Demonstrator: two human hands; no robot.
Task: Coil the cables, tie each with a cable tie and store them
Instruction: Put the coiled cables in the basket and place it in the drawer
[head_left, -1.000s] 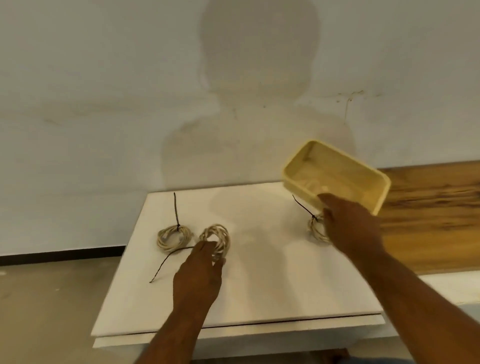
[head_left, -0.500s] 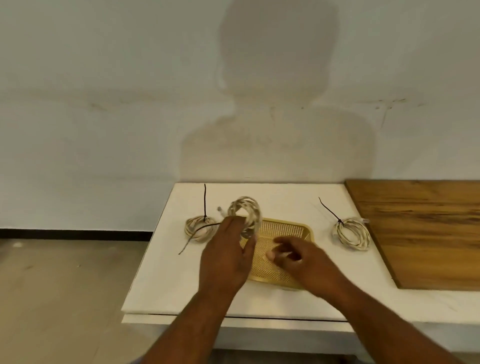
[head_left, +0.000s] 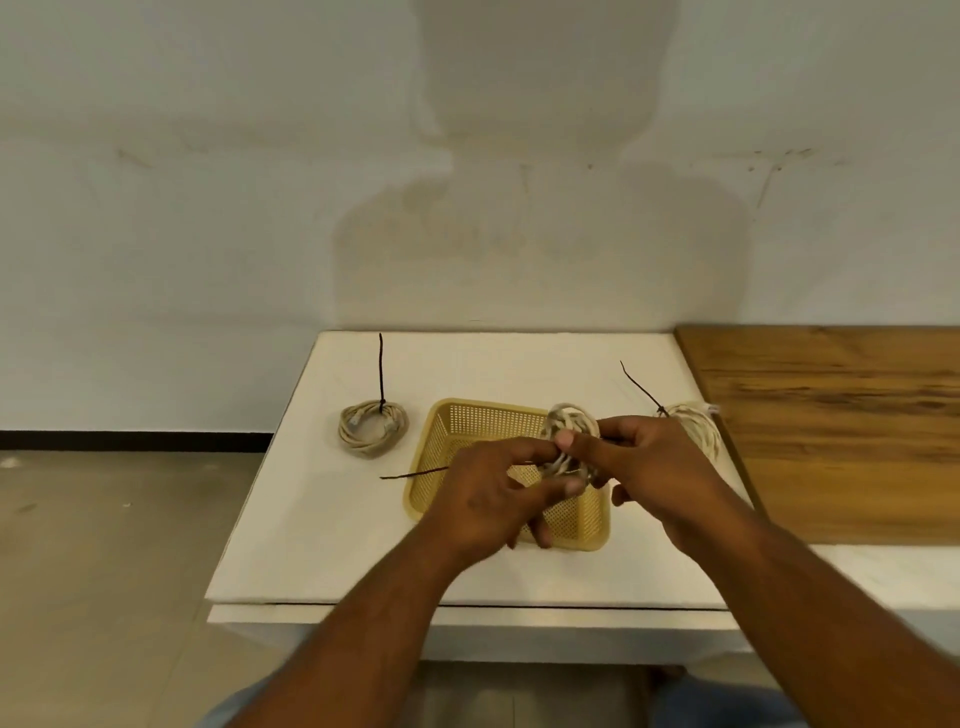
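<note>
A: Yellow plastic basket (head_left: 447, 431) in the middle of the white table (head_left: 322, 519). And above it?

B: A beige cable coil (head_left: 569, 423), held up over the basket in both hands.

A: And the left hand (head_left: 493, 493)?

B: Curled round the low part of the coil, thumb and fingers pinching it.

A: And the right hand (head_left: 660, 462)?

B: Gripping the coil too, from the other side, thumb close to the other thumb.

A: That thin black thing?

B: A cable tie (head_left: 415, 474), poking out to the left from under the left hand, across the basket's rim.

A: More cables?

B: Two, both flat on the table. The left coil (head_left: 371, 428) just beside the basket, tied, with a black tail (head_left: 382, 374) pointing at the wall. The right coil (head_left: 698, 431) partly hidden behind the right hand, next to the wooden board (head_left: 841, 431), tied as well.
</note>
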